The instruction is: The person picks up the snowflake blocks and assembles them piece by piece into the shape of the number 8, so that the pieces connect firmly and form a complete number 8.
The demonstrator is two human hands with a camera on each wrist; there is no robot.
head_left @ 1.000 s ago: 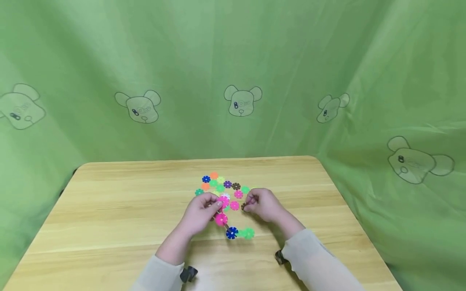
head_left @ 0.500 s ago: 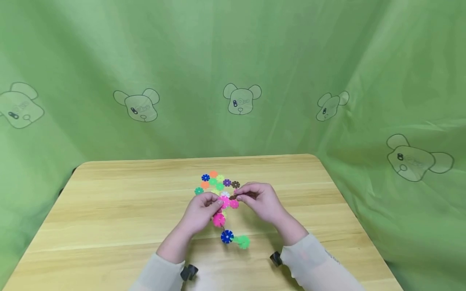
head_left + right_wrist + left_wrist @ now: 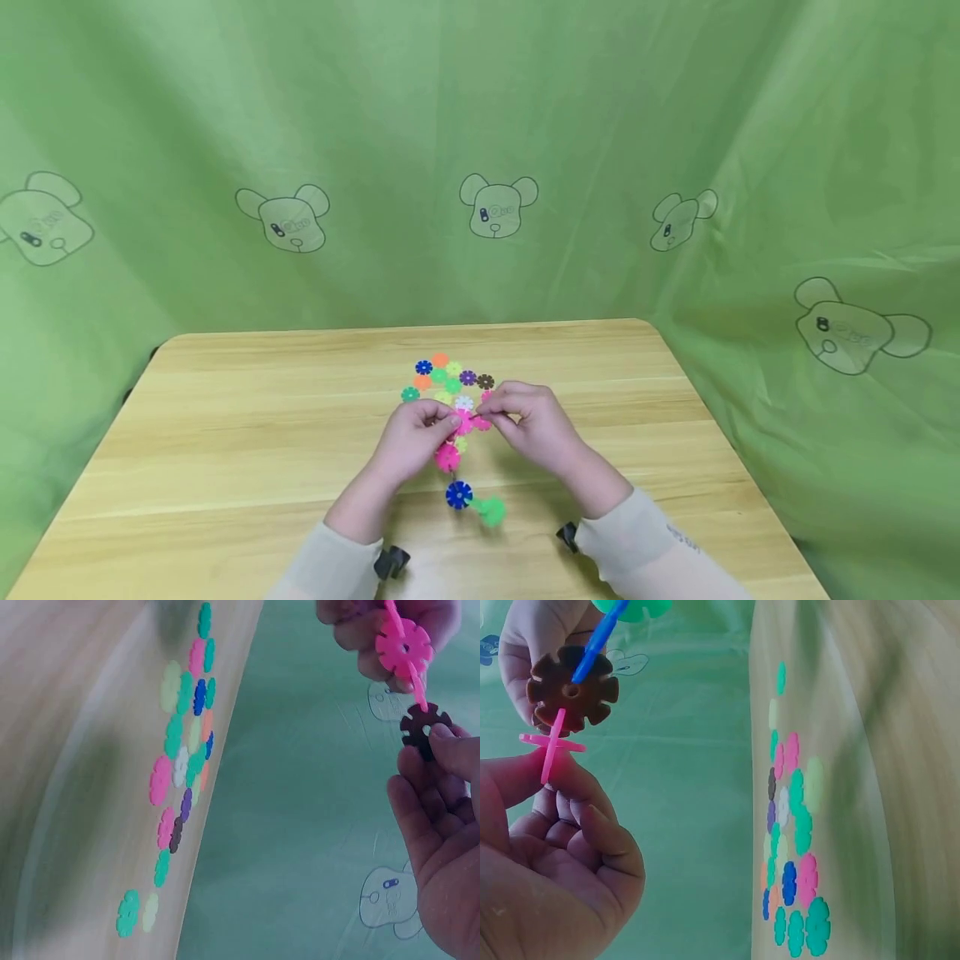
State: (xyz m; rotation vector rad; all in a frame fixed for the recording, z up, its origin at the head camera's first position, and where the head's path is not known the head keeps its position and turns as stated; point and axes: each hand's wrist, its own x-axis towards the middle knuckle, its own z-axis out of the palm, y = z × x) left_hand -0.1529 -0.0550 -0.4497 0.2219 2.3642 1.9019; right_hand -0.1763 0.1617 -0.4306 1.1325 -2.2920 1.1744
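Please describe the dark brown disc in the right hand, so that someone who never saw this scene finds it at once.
In the right wrist view, find the green curtain, then the right hand at the picture's right edge. Pinched there, just below a pink disc, is the dark brown disc. Unlike the loose brown disc on the table, it is held.

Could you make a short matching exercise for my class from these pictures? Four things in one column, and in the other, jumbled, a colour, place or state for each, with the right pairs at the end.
Column 1
1. Left hand
2. Right hand
3. Loose discs
4. Curtain

Column 2
A. Pinching a brown disc
B. Green, with printed animal heads
C. Holding a pink disc
D. Lying on the wood-grained table

Right pairs: 1-C, 2-A, 3-D, 4-B
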